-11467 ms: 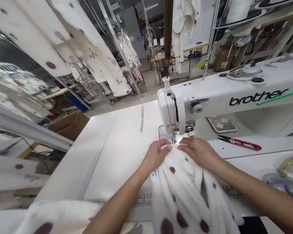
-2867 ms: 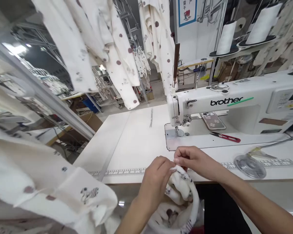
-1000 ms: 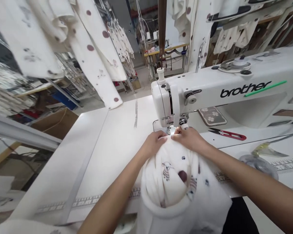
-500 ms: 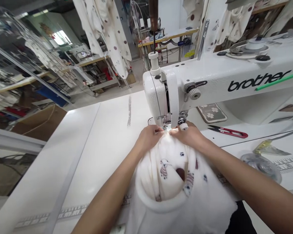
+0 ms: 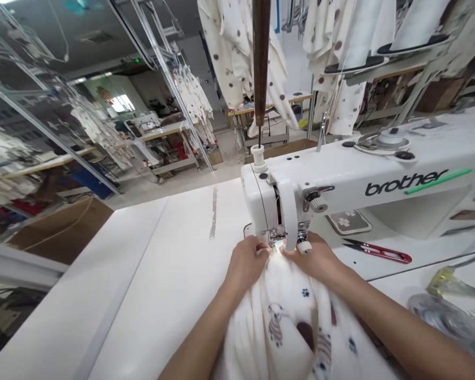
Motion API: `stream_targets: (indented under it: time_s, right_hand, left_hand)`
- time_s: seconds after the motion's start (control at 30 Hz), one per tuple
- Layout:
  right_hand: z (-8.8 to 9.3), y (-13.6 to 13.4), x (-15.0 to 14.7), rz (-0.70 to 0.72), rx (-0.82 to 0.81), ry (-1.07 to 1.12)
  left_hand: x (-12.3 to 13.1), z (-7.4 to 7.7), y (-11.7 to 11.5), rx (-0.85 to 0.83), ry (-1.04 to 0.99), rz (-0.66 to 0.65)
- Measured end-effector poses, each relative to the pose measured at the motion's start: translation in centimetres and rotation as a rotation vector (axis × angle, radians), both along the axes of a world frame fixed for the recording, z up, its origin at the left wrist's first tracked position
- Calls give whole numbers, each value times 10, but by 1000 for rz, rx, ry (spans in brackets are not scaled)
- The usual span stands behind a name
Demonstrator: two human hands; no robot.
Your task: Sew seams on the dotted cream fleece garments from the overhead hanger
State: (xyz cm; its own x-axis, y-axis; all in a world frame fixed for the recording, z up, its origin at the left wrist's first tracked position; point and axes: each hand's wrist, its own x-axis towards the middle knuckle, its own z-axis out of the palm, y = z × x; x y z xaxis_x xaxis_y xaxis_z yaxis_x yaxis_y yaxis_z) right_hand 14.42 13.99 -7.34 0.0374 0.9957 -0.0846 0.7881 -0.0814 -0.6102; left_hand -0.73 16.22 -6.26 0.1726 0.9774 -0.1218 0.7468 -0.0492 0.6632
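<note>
A white sewing machine (image 5: 285, 206) stands in front of me, its lamp lighting the needle area. White fleecy fabric (image 5: 285, 301), printed with animals and paw marks, runs from under the presser foot down towards me. Left of the foot, my left hand (image 5: 247, 261) pinches the fabric's edge between thumb and fingers. My right hand (image 5: 314, 258) grips the fabric on the right side of the foot, its fingers partly hidden behind the machine's knob. Both hands are close to the needle, and the exact fabric edge there is washed out by the light.
Red thread snips (image 5: 380, 250) and a grey flowered pad (image 5: 350, 221) lie right of the needle, under the machine arm. A clear round container (image 5: 447, 322) sits at the right. The white table (image 5: 174, 269) stretches left; a cardboard box (image 5: 59, 232) is beyond its edge.
The view has tilted upward, so the machine, hands and fabric appear lower. Both hands keep hold of the fabric at the presser foot, with little visible movement relative to the machine.
</note>
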Motion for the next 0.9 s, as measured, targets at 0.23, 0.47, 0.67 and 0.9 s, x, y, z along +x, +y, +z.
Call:
stream_targets:
  time_s: [0.23, 0.47, 0.67, 0.9]
  right_hand:
    - [2, -1, -1, -27, -1, -3]
    - [1, -2, -1, -32, -2, 0]
    - [0, 1, 0, -52, -12, -8]
    - [-2, 3, -1, -72, -24, -30]
  left_hand:
    - [2, -1, -1, 19, 16, 9]
    - [4, -3, -3, -1, -31, 40]
    - [7, -5, -1, 15, -27, 36]
    - [6, -8, 3, 80, 103, 5]
